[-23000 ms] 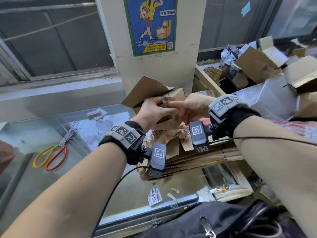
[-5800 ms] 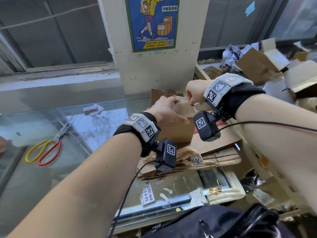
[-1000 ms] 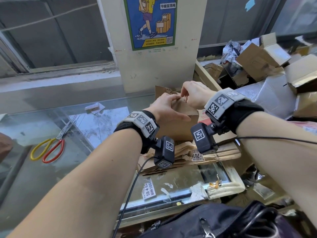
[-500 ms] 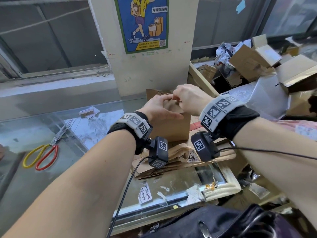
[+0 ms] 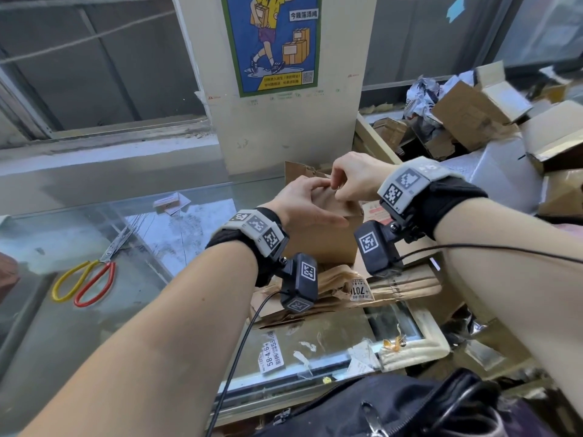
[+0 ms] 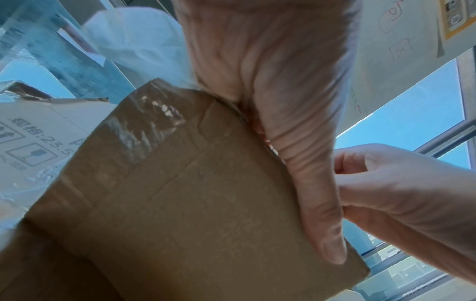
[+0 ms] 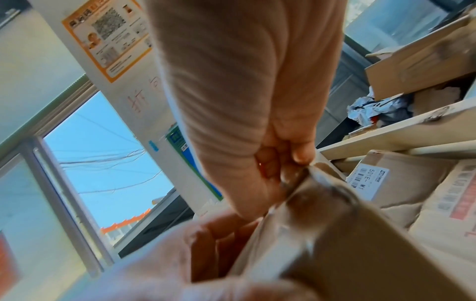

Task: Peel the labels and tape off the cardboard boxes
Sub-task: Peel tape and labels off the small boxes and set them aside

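Observation:
A small brown cardboard box (image 5: 328,244) stands upright on a pile of flattened cardboard. My left hand (image 5: 303,200) grips its top, fingers over the far side and the thumb (image 6: 322,203) laid along the near face. Clear tape (image 6: 144,126) is stuck across one corner of that face. My right hand (image 5: 337,184) is at the box's top edge, right beside the left hand. Its thumb and fingers (image 7: 296,160) pinch a glossy strip of clear tape (image 7: 319,183) at the edge of the box (image 7: 373,254).
Flattened cardboard (image 5: 394,288) lies under the box on a glass counter (image 5: 189,228). Scissors (image 5: 85,279) lie at the left, peeled labels (image 5: 273,354) near the front edge. Opened boxes (image 5: 473,105) are heaped at the right. A black bag (image 5: 410,405) sits below, a postered pillar (image 5: 284,127) behind.
Several seconds ago my right hand was raised, pulling on tape; it is back down at the box's top edge. Over the last second both hands have barely moved.

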A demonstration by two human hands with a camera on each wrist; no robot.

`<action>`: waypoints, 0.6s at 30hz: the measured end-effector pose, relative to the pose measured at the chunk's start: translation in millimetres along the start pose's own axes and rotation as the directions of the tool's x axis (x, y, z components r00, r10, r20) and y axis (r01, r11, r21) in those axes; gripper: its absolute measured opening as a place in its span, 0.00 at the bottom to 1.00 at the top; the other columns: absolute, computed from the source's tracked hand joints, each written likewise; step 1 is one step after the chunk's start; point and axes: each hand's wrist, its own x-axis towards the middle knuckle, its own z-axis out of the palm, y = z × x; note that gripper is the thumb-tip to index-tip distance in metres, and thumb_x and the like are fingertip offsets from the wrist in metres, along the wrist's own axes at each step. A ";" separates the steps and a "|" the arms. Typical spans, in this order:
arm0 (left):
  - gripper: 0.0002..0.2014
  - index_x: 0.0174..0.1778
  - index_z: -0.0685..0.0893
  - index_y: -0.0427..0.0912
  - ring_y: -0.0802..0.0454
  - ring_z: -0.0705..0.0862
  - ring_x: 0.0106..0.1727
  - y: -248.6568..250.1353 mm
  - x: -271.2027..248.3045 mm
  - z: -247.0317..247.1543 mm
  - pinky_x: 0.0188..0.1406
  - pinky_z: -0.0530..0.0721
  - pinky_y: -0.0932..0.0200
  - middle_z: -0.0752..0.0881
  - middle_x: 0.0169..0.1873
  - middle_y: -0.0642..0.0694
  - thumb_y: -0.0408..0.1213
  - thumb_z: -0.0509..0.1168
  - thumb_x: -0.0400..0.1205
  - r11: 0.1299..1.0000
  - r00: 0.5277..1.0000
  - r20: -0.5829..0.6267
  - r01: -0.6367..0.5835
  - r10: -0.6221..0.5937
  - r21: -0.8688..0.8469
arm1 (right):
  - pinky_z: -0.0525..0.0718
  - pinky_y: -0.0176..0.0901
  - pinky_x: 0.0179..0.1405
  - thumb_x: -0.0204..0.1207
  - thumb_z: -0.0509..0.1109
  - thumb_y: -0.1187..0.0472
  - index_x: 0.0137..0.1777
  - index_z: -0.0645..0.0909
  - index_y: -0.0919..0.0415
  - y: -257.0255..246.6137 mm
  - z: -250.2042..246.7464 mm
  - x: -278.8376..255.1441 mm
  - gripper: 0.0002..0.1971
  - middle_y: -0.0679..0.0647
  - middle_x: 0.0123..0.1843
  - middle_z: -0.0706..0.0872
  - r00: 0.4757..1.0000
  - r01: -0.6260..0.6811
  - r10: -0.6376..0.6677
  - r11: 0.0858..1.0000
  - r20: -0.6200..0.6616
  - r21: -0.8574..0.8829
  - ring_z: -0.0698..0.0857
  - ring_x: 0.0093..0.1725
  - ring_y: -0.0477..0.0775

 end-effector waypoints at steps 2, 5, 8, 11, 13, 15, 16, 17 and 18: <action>0.40 0.72 0.77 0.53 0.58 0.74 0.61 1.0 0.6 0.6 0.59 0.73 0.64 0.75 0.57 0.55 0.49 0.83 0.64 1.000 1.000 0.013 -0.014 0.014 0.012 | 0.80 0.42 0.45 0.67 0.72 0.65 0.43 0.83 0.57 5.3 -4.2 -1.6 0.06 0.53 0.48 0.85 0.999 -0.004 0.003 0.999 0.040 0.033 0.82 0.46 0.50; 0.41 0.73 0.76 0.53 0.57 0.75 0.63 1.1 2.6 -1.3 0.60 0.73 0.63 0.75 0.62 0.53 0.50 0.83 0.64 1.000 1.000 0.016 -0.003 0.003 -0.001 | 0.80 0.41 0.47 0.70 0.72 0.65 0.48 0.84 0.59 7.1 -5.0 -4.2 0.07 0.54 0.50 0.86 1.000 0.010 -0.009 0.996 -0.014 0.083 0.82 0.47 0.50; 0.41 0.74 0.76 0.54 0.55 0.75 0.64 0.0 5.2 -3.9 0.64 0.74 0.61 0.77 0.64 0.52 0.51 0.82 0.64 1.000 1.000 0.009 0.007 -0.007 0.005 | 0.77 0.40 0.52 0.76 0.69 0.64 0.55 0.86 0.63 4.0 -0.2 -3.9 0.10 0.58 0.56 0.85 0.991 0.023 -0.020 1.000 -0.134 0.021 0.82 0.56 0.55; 0.39 0.73 0.76 0.55 0.55 0.76 0.61 0.7 5.0 -4.4 0.58 0.73 0.62 0.77 0.61 0.53 0.49 0.82 0.66 1.000 1.000 0.018 0.007 -0.006 -0.020 | 0.81 0.49 0.57 0.77 0.66 0.69 0.50 0.88 0.65 0.0 6.8 -1.1 0.09 0.63 0.58 0.82 0.981 -0.001 -0.013 0.997 -0.193 -0.072 0.83 0.57 0.62; 0.39 0.73 0.76 0.54 0.56 0.76 0.60 0.2 4.7 -4.6 0.58 0.73 0.62 0.77 0.61 0.53 0.48 0.82 0.66 0.999 1.000 0.021 0.006 -0.006 -0.036 | 0.82 0.55 0.58 0.77 0.65 0.71 0.48 0.87 0.65 -1.9 10.3 -0.1 0.09 0.62 0.57 0.80 0.979 -0.003 -0.023 0.992 -0.205 -0.124 0.82 0.56 0.65; 0.39 0.73 0.76 0.54 0.56 0.77 0.60 -0.5 4.2 -4.8 0.60 0.74 0.62 0.78 0.61 0.53 0.49 0.82 0.65 0.999 1.000 0.017 0.005 -0.005 -0.043 | 0.81 0.59 0.59 0.78 0.65 0.69 0.49 0.86 0.65 -2.3 12.8 0.6 0.08 0.62 0.58 0.78 0.980 -0.006 -0.027 0.987 -0.198 -0.163 0.81 0.56 0.65; 0.39 0.73 0.77 0.54 0.56 0.77 0.60 -1.2 4.1 -4.5 0.61 0.75 0.62 0.78 0.61 0.53 0.49 0.82 0.65 0.999 1.000 0.013 0.006 -0.005 -0.045 | 0.81 0.59 0.58 0.79 0.64 0.69 0.50 0.84 0.65 -2.0 14.3 1.4 0.07 0.62 0.59 0.77 0.982 -0.012 -0.021 0.984 -0.186 -0.177 0.81 0.56 0.66; 0.39 0.72 0.77 0.55 0.55 0.77 0.61 -1.6 4.1 -4.3 0.61 0.75 0.62 0.78 0.61 0.53 0.49 0.82 0.65 0.999 1.000 0.008 0.006 -0.005 -0.044 | 0.81 0.60 0.59 0.79 0.64 0.68 0.50 0.83 0.64 -1.9 15.1 1.9 0.07 0.62 0.59 0.77 0.984 -0.023 -0.010 0.983 -0.176 -0.182 0.81 0.57 0.66; 0.39 0.72 0.77 0.55 0.55 0.77 0.61 -1.9 4.1 -3.9 0.61 0.75 0.62 0.78 0.62 0.52 0.50 0.83 0.64 0.999 1.000 0.004 0.005 -0.005 -0.041 | 0.80 0.60 0.59 0.79 0.64 0.68 0.49 0.82 0.63 -2.3 15.2 1.9 0.06 0.62 0.59 0.77 0.986 -0.037 0.008 0.984 -0.164 -0.172 0.81 0.57 0.66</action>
